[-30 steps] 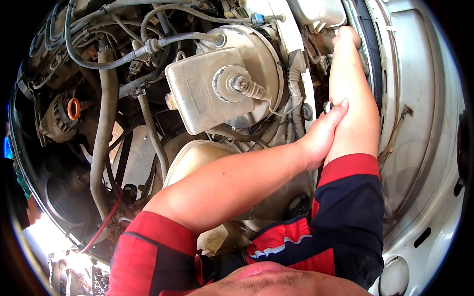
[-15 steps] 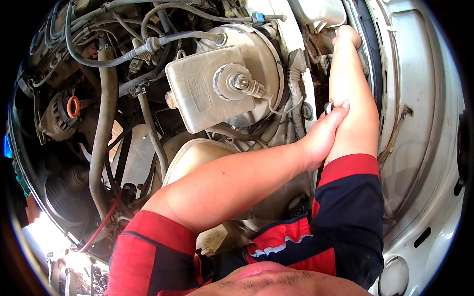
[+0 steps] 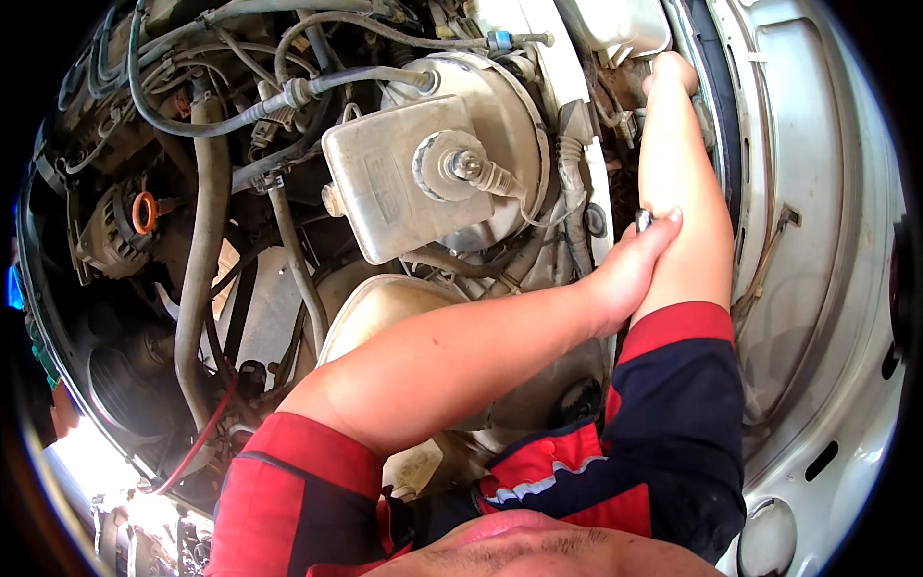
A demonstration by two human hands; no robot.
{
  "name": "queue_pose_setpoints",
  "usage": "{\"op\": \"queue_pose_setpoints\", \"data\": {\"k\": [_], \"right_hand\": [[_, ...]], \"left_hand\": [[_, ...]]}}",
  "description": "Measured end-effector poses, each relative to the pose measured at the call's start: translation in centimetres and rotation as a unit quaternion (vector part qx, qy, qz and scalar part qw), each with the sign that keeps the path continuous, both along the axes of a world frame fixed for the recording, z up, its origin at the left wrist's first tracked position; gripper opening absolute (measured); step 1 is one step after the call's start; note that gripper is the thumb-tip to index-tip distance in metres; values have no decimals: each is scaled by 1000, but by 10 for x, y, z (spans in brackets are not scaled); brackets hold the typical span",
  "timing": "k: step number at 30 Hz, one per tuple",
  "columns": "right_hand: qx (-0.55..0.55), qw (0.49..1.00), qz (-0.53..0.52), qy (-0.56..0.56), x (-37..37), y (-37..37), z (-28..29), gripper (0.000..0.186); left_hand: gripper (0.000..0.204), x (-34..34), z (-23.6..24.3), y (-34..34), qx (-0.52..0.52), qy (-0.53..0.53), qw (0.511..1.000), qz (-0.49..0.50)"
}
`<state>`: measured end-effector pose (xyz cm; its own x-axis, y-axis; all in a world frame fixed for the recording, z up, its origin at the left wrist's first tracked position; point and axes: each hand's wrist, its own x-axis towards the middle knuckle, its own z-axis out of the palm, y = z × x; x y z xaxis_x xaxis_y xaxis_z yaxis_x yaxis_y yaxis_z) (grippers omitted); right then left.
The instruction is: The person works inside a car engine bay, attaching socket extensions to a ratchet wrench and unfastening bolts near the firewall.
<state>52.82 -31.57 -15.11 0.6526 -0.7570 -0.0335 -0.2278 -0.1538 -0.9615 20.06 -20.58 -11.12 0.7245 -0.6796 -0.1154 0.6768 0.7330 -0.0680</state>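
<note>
My left hand (image 3: 630, 274) reaches across to the right side of the engine bay and lies close against my right forearm. Its thumb presses over a tool with a shiny, rounded metal end (image 3: 643, 220); the rest of that tool is hidden. Stretched far ahead, my right hand (image 3: 673, 71) goes down beside a white plastic reservoir (image 3: 625, 27) near the fender edge. Only the back of the wrist and hand shows there, so its fingers are hidden.
A dusty fluid reservoir (image 3: 385, 183) with a capped sensor (image 3: 466, 165) sits before the round brake booster (image 3: 519, 115). Hoses (image 3: 207, 250) and an alternator (image 3: 115, 231) lie at left. The white fender panel (image 3: 817, 212) borders the right. A pale rounded cover (image 3: 361, 313) is under my left forearm.
The left thumb and the metal end beneath it have shifted slightly toward me. My right forearm has moved a little to the left.
</note>
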Motion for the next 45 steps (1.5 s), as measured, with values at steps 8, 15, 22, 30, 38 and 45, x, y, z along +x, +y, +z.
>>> {"op": "queue_pose_setpoints", "data": {"k": [8,15,22,30,38,45], "right_hand": [[-34,999,19,18,-14,11,7,18],[-58,996,17,61,-1,5,1,24],[39,999,-31,-7,3,4,0,30],[36,999,-21,-16,-4,6,4,20],[23,1000,0,7,0,1,3,18],[-34,999,-15,29,1,1,-1,16]], "left_hand": [[79,2,-2,-2,52,-16,998,-15],[74,2,-1,-1,15,5,1000,12],[73,3,2,1,16,22,1000,11],[72,2,2,4,13,12,1000,18],[70,3,4,7,-15,3,1000,11],[81,-4,6,7,-7,3,1000,6]]}}
